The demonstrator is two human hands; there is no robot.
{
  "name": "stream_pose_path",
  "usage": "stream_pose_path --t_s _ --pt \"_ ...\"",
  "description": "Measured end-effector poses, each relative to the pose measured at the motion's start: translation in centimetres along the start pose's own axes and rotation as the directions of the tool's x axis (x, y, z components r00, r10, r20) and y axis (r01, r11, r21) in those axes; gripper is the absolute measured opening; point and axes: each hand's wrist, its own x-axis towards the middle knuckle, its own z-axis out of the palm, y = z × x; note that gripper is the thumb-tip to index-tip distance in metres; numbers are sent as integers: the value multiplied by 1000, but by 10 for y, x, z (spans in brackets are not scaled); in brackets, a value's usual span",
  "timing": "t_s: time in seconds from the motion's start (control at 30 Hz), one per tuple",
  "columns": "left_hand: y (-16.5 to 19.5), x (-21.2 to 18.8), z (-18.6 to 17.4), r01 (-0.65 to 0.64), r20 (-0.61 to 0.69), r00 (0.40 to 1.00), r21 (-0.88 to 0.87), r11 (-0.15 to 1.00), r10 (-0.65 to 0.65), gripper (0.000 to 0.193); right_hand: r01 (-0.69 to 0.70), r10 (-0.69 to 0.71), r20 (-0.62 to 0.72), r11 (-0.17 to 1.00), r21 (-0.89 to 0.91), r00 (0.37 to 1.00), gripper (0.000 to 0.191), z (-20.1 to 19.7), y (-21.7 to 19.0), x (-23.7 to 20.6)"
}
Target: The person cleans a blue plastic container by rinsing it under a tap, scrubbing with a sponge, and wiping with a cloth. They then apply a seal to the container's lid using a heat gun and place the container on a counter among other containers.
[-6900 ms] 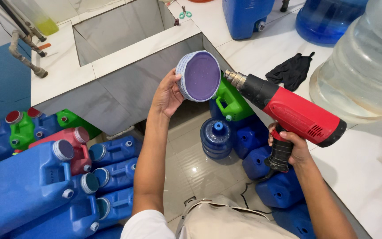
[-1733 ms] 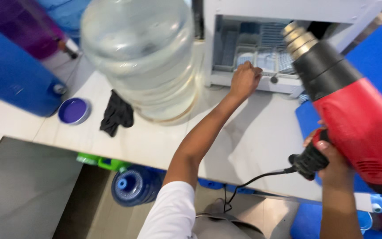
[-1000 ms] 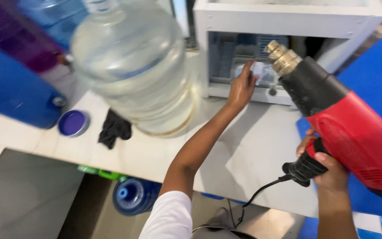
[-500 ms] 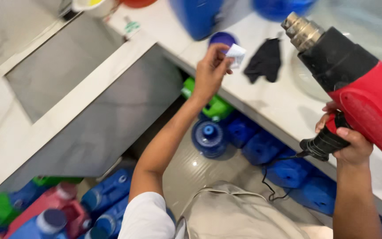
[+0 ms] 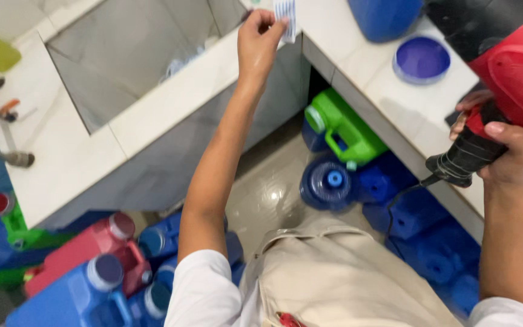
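- Head view: the left hand [image 5: 260, 37] is at the top middle of the frame, and its fingers pinch a small white label [image 5: 284, 17].
- Half a second ago that label was over the purple lid [image 5: 421, 59]; now it is over the sink wall [image 5: 177, 97].
- At right, the right hand [image 5: 503, 154] is wrapped tight round the red heat gun [image 5: 509, 72].
- It looks like the label is being carried away from the desk [image 5: 358, 72].

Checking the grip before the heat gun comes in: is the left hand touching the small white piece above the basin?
Touching. The head view shows the left hand pinching the small white piece between its fingertips, no gap.
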Motion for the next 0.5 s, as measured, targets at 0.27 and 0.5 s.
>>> stream_pose_path --t_s 0.27,0.5 --pt "9 157 25 92 160 985 -197 976 -61 14 27 -65 -129 960 -278 990 40 37 -37 117" --pt "-4 383 130 -270 140 951 -56 961 276 38 -101 -118 -345 826 -554 931 44 54 -64 234"
